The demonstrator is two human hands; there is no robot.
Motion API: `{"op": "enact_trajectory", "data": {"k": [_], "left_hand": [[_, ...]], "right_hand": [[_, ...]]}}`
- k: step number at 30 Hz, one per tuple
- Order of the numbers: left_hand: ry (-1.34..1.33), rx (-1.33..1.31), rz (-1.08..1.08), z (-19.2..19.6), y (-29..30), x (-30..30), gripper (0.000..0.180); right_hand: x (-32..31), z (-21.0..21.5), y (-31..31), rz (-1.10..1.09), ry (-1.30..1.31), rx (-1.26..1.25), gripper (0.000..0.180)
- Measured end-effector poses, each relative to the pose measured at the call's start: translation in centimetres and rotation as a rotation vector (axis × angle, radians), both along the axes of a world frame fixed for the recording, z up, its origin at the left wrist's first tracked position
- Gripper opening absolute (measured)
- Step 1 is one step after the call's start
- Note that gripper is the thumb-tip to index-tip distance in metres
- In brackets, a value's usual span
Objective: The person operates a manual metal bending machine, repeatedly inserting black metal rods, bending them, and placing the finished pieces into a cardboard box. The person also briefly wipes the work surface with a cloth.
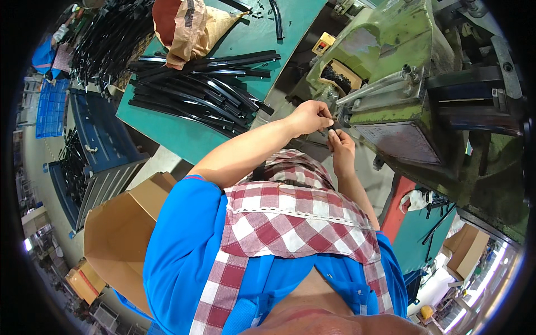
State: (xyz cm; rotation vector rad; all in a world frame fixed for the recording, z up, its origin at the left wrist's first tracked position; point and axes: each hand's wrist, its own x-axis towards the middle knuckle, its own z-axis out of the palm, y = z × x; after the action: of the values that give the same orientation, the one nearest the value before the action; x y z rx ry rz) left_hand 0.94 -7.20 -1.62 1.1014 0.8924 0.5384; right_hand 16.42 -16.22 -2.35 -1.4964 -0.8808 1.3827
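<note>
My left hand (311, 118) reaches across from the left, its fingers closed in a pinch beside the green machine (391, 111). Just below it, my right hand (342, 151) is raised, thumb and forefinger pressed together on a small black part (331, 129). The fingertips of both hands almost meet around this part; its exact kind is too small to make out. What lies within the left pinch is mostly hidden by the fingers. A metal rod with a handle (371, 89) on the machine is close to both hands.
Long black strips (206, 92) lie piled on the green table (151, 131) at left, beside a torn paper sack (195, 30). An open box of small black parts (339, 77) sits on the machine. A cardboard box (120, 229) stands by my left side.
</note>
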Motion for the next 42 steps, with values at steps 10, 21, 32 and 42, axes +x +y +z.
{"op": "enact_trajectory", "data": {"k": [10, 21, 32, 42], "left_hand": [[0.854, 0.867, -0.042, -3.7, -5.5, -13.6, 0.018], [1.381, 1.049, -0.215, -12.2, -7.4, -25.1, 0.014], [1.378, 1.062, 0.189, -12.7, -7.1, -25.4, 0.031], [1.423, 1.049, -0.081, -12.0, -5.1, -26.2, 0.034]], "right_hand": [[1.5, -3.6, 0.2, 0.034, 0.077, 0.043, 0.026], [3.4, -4.3, 0.7, 0.003, -0.169, 0.071, 0.021], [2.6, -3.3, -0.3, -0.144, -0.399, 0.167, 0.017], [2.9, -2.0, -1.3, -0.114, -0.397, 0.244, 0.015]]}}
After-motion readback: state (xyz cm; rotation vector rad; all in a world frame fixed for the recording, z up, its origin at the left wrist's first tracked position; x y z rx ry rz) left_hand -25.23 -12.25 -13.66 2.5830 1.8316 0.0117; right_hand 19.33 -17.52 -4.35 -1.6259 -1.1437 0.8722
